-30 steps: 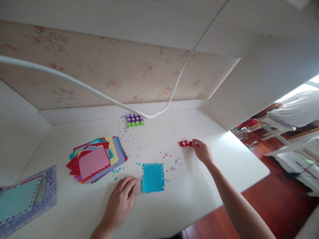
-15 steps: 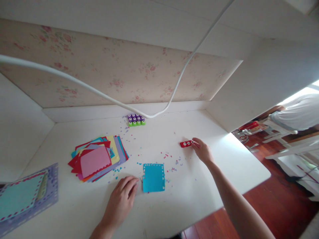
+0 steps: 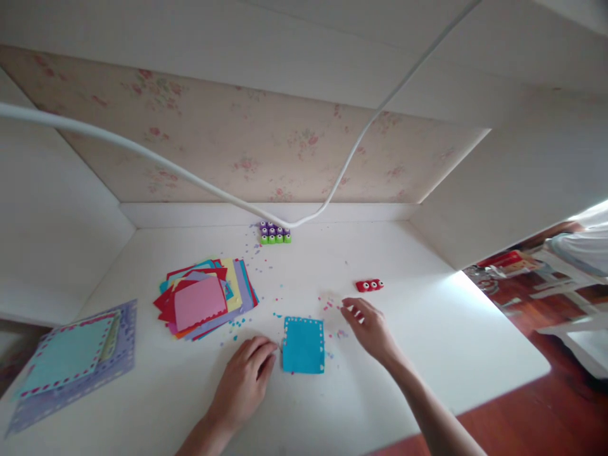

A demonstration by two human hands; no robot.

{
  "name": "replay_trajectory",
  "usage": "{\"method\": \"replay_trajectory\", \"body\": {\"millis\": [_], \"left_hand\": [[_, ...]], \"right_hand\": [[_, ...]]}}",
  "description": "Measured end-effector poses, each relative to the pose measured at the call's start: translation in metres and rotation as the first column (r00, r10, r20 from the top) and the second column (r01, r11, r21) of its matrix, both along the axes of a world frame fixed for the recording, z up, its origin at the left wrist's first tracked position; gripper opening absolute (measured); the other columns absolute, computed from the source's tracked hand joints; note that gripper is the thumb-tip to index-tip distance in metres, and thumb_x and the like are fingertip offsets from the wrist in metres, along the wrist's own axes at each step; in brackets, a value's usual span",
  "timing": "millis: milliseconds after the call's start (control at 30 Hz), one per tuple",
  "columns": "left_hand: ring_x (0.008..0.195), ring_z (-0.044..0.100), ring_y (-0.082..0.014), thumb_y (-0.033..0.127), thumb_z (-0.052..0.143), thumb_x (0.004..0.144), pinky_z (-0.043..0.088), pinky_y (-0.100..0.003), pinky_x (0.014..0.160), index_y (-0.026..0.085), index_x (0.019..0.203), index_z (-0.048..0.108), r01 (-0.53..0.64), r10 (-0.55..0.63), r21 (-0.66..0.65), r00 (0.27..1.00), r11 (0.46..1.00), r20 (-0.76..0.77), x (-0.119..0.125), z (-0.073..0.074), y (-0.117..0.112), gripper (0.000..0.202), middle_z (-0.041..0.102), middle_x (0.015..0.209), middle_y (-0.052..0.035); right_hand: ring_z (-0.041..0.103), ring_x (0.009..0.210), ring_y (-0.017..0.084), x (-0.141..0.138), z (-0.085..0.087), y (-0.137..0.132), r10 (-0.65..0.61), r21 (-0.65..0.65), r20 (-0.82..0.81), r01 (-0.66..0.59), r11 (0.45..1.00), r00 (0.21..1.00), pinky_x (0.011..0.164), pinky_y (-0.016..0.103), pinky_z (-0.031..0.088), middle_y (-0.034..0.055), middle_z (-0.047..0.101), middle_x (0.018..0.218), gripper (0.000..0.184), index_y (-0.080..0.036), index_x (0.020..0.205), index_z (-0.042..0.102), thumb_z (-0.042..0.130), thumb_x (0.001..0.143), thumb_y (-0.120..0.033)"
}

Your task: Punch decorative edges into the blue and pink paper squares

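Right hand (image 3: 373, 328) angles inward, grip narrowly parted; left hand (image 3: 247, 373), grip unclear, curls beside blue paper (image 3: 304, 346).

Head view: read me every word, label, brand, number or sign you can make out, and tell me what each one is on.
None can be read anywhere in the view.
Red punches, purple punches, green punches: dark marks on their white tops, too small to make out.
Blue sheet: punched holes, no visible writing.
Red item at far right: too blurred to tell.
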State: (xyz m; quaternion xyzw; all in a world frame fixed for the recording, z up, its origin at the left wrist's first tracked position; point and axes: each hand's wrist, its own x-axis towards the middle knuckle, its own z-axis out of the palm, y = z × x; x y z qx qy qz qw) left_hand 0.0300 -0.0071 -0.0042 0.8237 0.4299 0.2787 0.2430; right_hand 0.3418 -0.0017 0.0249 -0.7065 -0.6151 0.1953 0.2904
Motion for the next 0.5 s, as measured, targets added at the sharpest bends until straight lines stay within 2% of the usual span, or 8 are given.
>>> {"method": "replay_trajectory", "body": {"millis": [100,200,267,333,400,500], "left_hand": [[0.092,0.065,-0.0176,0.023,0.043,0.096,0.054,-0.031,0.082,0.024,0.100,0.064,0.008,-0.010,-0.046,0.999,0.999,-0.035,0.001,0.015,0.014,0.021,0.066,0.098,-0.0049],[0.088,0.066,-0.0164,0.025,0.042,0.097,0.054,-0.029,0.078,0.023,0.100,0.064,0.005,-0.003,0.018,0.993,1.000,-0.120,0.004,0.037,0.051,0.022,0.066,0.099,-0.0036],[0.093,0.065,-0.0161,0.025,0.043,0.096,0.053,-0.028,0.082,0.022,0.103,0.064,0.012,0.005,0.094,0.983,0.996,-0.181,0.008,0.049,0.089,0.022,0.066,0.104,-0.0036],[0.097,0.064,-0.0169,0.021,0.045,0.094,0.050,-0.029,0.089,0.020,0.106,0.065,0.012,0.024,0.149,0.971,0.989,-0.239,0.013,0.054,0.132,0.023,0.065,0.109,-0.0049],[0.108,0.060,-0.0209,0.016,0.045,0.092,0.045,-0.034,0.098,0.014,0.111,0.063,-0.021,0.065,0.167,0.963,0.986,-0.263,0.018,0.053,0.173,0.026,0.062,0.118,-0.0097],[0.123,0.050,-0.0278,0.009,0.045,0.088,0.039,-0.040,0.104,0.006,0.127,0.052,-0.067,0.121,0.180,0.945,0.981,-0.304,0.020,0.040,0.219,0.040,0.047,0.139,-0.0185]], "right_hand": [[0.058,0.109,0.028,-0.038,-0.001,-0.005,0.157,-0.116,0.059,-0.149,0.982,0.986,0.092,0.043,0.048,0.0118,0.060,0.126,0.049,-0.022,0.126,0.057,0.059,0.085,-0.048],[0.045,0.124,0.034,-0.055,-0.003,-0.005,0.220,-0.213,0.131,-0.190,0.958,0.967,0.102,0.050,0.039,0.0149,0.053,0.134,0.066,-0.021,0.131,0.053,0.073,0.073,-0.043],[0.048,0.119,0.034,-0.058,-0.002,-0.003,0.241,-0.267,0.148,-0.195,0.944,0.959,0.099,0.048,0.039,0.0143,0.056,0.127,0.063,-0.021,0.127,0.056,0.076,0.069,-0.037],[0.054,0.109,0.032,-0.057,0.000,0.000,0.260,-0.320,0.140,-0.204,0.925,0.956,0.093,0.045,0.042,0.0122,0.061,0.115,0.052,-0.021,0.117,0.061,0.075,0.069,-0.033],[0.058,0.098,0.029,-0.055,0.001,0.002,0.256,-0.348,0.125,-0.199,0.916,0.958,0.085,0.041,0.044,0.0102,0.064,0.104,0.040,-0.019,0.106,0.063,0.074,0.069,-0.031],[0.059,0.082,0.023,-0.054,0.000,0.002,0.195,-0.308,0.092,-0.159,0.938,0.976,0.073,0.034,0.044,0.0073,0.064,0.091,0.019,-0.017,0.087,0.063,0.068,0.073,-0.029]]}}
